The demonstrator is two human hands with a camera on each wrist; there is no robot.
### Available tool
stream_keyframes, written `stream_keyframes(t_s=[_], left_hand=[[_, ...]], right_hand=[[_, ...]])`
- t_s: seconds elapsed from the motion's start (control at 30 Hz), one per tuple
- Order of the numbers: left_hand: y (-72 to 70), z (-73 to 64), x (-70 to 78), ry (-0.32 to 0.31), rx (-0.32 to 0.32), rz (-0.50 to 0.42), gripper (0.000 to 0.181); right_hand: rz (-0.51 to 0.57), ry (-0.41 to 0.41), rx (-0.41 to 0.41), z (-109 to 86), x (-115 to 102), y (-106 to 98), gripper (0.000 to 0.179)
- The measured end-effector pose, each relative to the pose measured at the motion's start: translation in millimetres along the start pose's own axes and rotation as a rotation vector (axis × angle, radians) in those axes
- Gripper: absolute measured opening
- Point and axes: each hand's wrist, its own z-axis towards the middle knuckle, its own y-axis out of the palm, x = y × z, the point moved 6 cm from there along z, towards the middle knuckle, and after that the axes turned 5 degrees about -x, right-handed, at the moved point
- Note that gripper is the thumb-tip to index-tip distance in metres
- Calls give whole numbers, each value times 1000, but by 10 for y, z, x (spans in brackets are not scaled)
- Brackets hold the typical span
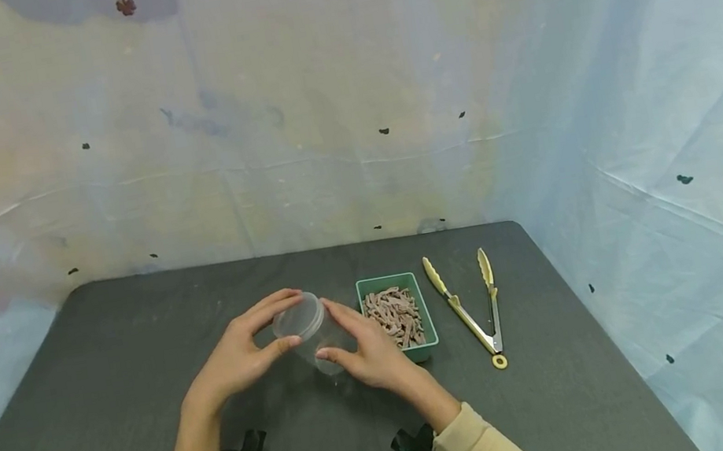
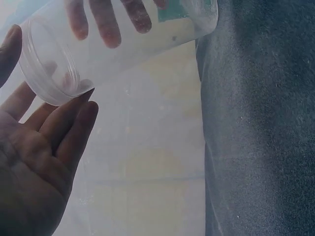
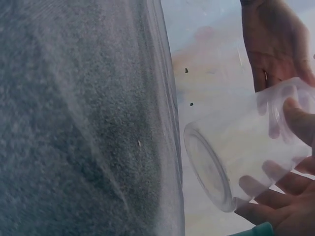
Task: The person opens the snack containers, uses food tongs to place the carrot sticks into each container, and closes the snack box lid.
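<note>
A clear, see-through plastic jar (image 3: 231,142) is held above the dark table, tilted with its lidded end toward my left hand. My left hand (image 1: 235,358) grips the round clear lid (image 1: 300,319), thumb on one side and fingers on the other. Around the jar's body curls my right hand (image 1: 373,349), its fingertips showing through the plastic in the left wrist view. No contents show inside the jar. Just right of my right hand stands a green plastic basket (image 1: 429,318) holding many greyish-brown strips (image 1: 394,314).
Metal tongs (image 1: 473,325) with pale yellow tips and a yellow ring lie spread to the right of the basket. The dark table (image 1: 115,426) reaches back to a pale plastic sheet (image 1: 285,110) with small leaf shapes. Another sheet hangs along the right side.
</note>
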Motion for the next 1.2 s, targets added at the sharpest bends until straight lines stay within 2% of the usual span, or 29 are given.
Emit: stream_keyframes(t_s=[0.2, 0.37, 0.47, 0.67, 0.9, 1.2], left_hand=[[-23, 13, 7, -59, 33, 31, 58], [-22, 19, -27, -84, 58, 43, 63], [-17, 18, -26, -75, 53, 27, 66], [-36, 1, 32, -3, 21, -36, 60], [-36, -13, 33, 34, -33, -74, 53], [-51, -20, 35, 20, 14, 7, 52]], right_hand=[[-22, -12, 23, 7, -19, -5, 79], [-4, -12, 24, 10, -27, 2, 79], [12, -1, 21, 3, -17, 9, 80], [32, 38, 15, -17, 10, 7, 79], [50, 22, 14, -18, 25, -3, 80], [38, 26, 0, -14, 12, 7, 78]])
